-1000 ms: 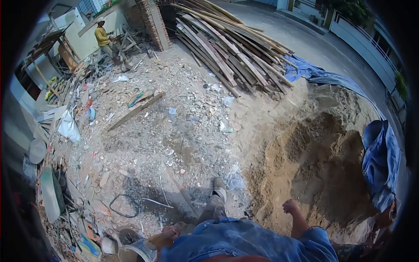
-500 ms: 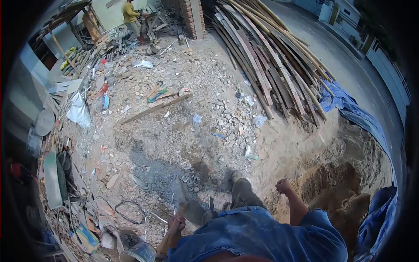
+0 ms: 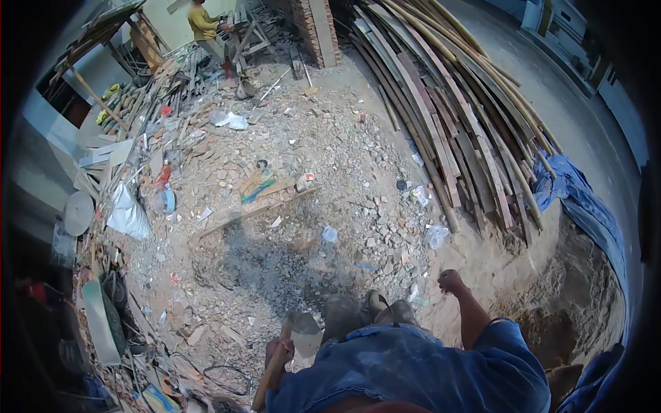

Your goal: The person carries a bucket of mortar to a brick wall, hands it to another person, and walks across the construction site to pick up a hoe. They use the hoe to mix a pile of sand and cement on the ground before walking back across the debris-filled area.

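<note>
My left hand is wrapped round the wooden handle of a hoe, low at my left side. Its broad grey blade shows just ahead of the hand, beside my leg. Out to the right, my right hand hangs above pale sand with its fingers curled in and nothing in them. My boots stand on gravel and broken rubble, between the two hands.
Long planks and poles lie stacked at the right, by a blue tarp and sand. A loose board lies ahead on the rubble. Left are a white sack and a wheelbarrow. A person works far back.
I have stepped forward, so the planks, board and rubble sit differently in view. My left hand still grips the hoe; my right hand remains curled, swung slightly forward.
</note>
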{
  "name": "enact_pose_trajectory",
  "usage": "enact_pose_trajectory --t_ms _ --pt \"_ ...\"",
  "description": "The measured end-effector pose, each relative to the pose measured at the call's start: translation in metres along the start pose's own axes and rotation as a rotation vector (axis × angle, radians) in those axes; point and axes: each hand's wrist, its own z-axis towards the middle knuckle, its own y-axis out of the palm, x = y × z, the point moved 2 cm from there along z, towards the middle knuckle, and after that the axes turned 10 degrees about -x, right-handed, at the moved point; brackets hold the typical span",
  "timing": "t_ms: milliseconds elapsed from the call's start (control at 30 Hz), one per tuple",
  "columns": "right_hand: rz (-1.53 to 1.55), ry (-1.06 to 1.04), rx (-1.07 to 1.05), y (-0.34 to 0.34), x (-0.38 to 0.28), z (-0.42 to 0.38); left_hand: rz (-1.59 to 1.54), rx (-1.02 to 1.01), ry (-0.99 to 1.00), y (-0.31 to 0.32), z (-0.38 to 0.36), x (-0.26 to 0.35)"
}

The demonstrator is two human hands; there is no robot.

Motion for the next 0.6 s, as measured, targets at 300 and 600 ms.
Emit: enact_pose_trajectory --t_ms 300,600 --pt "0.147 0.004 0.241 -0.079 -0.148 0.092 -0.745 -0.063 -0.319 -0.054 0.194 0.079" --pt "0.208 0.109 0.055 -0.08 -0.237 0.145 -1.144 -0.066 -0.566 -0.037 0.297 0.217"
